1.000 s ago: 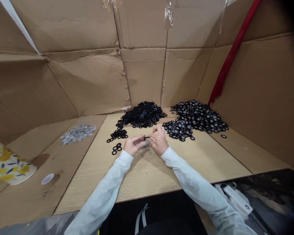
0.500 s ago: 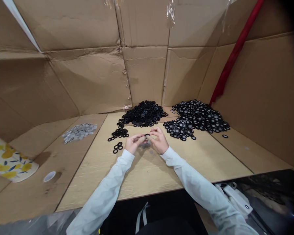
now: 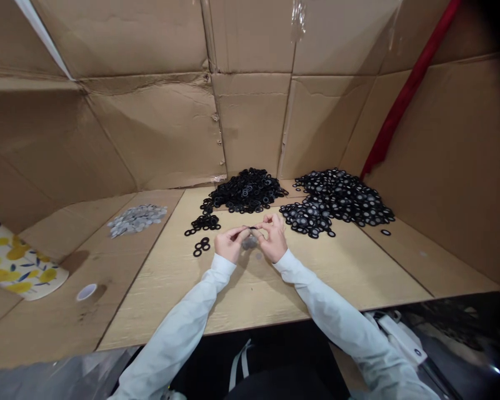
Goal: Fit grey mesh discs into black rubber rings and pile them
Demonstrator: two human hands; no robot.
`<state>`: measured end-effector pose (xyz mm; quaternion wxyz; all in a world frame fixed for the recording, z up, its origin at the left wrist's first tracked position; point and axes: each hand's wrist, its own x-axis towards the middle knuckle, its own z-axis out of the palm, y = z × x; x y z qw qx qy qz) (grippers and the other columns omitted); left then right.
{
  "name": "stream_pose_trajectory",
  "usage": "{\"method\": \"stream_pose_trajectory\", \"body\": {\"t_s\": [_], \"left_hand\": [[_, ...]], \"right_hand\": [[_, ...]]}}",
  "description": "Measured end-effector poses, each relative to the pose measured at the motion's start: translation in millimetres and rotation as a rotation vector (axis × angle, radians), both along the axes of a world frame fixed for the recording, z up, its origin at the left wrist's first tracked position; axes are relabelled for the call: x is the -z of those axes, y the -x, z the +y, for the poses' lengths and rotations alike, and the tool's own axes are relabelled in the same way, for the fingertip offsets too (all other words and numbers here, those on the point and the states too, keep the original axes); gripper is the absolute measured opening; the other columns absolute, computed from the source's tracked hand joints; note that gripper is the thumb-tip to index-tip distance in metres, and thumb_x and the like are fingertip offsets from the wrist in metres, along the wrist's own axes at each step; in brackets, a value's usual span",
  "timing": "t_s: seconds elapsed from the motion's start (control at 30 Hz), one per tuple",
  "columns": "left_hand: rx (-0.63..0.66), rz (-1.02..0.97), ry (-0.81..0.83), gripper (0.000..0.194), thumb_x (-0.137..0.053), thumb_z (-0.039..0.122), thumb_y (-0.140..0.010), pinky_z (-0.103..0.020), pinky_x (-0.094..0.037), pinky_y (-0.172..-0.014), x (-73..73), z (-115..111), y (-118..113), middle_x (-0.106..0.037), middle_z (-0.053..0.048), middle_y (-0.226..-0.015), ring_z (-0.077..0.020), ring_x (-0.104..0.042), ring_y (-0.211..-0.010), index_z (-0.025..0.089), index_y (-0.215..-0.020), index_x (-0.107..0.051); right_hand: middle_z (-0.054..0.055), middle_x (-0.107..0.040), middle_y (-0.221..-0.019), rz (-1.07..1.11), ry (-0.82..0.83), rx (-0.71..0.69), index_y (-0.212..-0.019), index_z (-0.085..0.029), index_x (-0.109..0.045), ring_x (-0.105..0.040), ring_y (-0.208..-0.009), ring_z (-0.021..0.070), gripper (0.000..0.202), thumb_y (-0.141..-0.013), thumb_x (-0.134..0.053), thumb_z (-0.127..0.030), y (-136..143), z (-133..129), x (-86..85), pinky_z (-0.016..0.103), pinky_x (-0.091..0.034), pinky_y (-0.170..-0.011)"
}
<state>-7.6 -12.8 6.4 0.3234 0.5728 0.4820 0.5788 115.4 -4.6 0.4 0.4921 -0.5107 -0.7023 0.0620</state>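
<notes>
My left hand (image 3: 229, 243) and my right hand (image 3: 273, 239) meet over the middle of the pale board (image 3: 183, 294). Between their fingertips they pinch one small black ring (image 3: 253, 228), seen nearly edge-on. Several translucent discs (image 3: 249, 242) lie just below the fingertips, partly hidden by them. Loose black rings (image 3: 202, 246) rest left of my left hand, with a small cluster of rings (image 3: 205, 223) behind them. A large heap of black rings (image 3: 248, 190) stands beyond my hands. To the right is a heap of black rings with pale centres (image 3: 341, 197).
Grey discs (image 3: 137, 219) are piled on the left cardboard. A floral-patterned container (image 3: 25, 266) and a white tape roll (image 3: 86, 292) stand at the far left. Cardboard walls (image 3: 250, 122) enclose the back and sides, and a red strip (image 3: 408, 94) hangs at the right.
The ring between my fingertips has tilted from showing its round face to nearly edge-on. The fingertips of both hands have come closer together, and the camera view has shifted slightly.
</notes>
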Motion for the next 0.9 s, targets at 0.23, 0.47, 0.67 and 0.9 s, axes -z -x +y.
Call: {"method": "stream_pose_trajectory", "body": {"t_s": [0.23, 0.47, 0.67, 0.9], "left_hand": [[0.011, 0.027, -0.018, 0.021, -0.058, 0.03, -0.061, -0.028, -0.045, -0.071, 1.2, -0.3, 3.5, -0.066, -0.007, -0.079, -0.0175, -0.059, -0.073, 0.015, -0.074, -0.066], [0.149, -0.037, 0.016, 0.037, -0.062, 0.026, -0.058, -0.028, -0.045, -0.074, -2.9, 0.1, 4.1, -0.065, -0.006, -0.083, -0.016, -0.059, -0.074, 0.014, -0.093, -0.061], [0.155, -0.154, 0.057, 0.022, -0.064, 0.025, -0.056, -0.031, -0.044, -0.074, -1.2, 3.7, 5.7, -0.065, -0.008, -0.081, -0.0181, -0.058, -0.076, 0.013, -0.074, -0.066], [0.208, -0.571, 0.269, 0.026, -0.071, 0.021, -0.045, -0.033, -0.045, -0.072, 7.0, 8.9, 0.4, -0.065, -0.006, -0.069, -0.0143, -0.059, -0.063, 0.012, -0.069, -0.064]], "right_hand": [[0.004, -0.038, -0.084, -0.033, -0.021, 0.008, -0.069, -0.019, -0.06, -0.034, -0.085, 0.02, 0.01, -0.068, -0.052, -0.026, 3.9, -2.1, -1.2, 0.035, -0.028, -0.073], [0.005, -0.04, -0.084, -0.056, -0.04, 0.054, -0.07, -0.019, -0.061, -0.035, -0.085, 0.0197, 0.01, -0.068, -0.052, -0.025, 1.9, -4.5, -1.8, 0.036, -0.028, -0.076], [0.004, -0.042, -0.083, 0.065, -0.025, 0.033, -0.066, -0.02, -0.061, -0.038, -0.084, 0.0188, 0.011, -0.065, -0.056, -0.029, 3.1, -4.2, -1.7, 0.037, -0.03, -0.078], [0.004, -0.043, -0.083, 0.336, 0.085, -0.185, -0.069, -0.017, -0.061, -0.045, -0.083, 0.0155, 0.012, -0.064, -0.056, -0.027, 4.3, 3.6, 0.8, 0.03, -0.038, -0.074]]}}
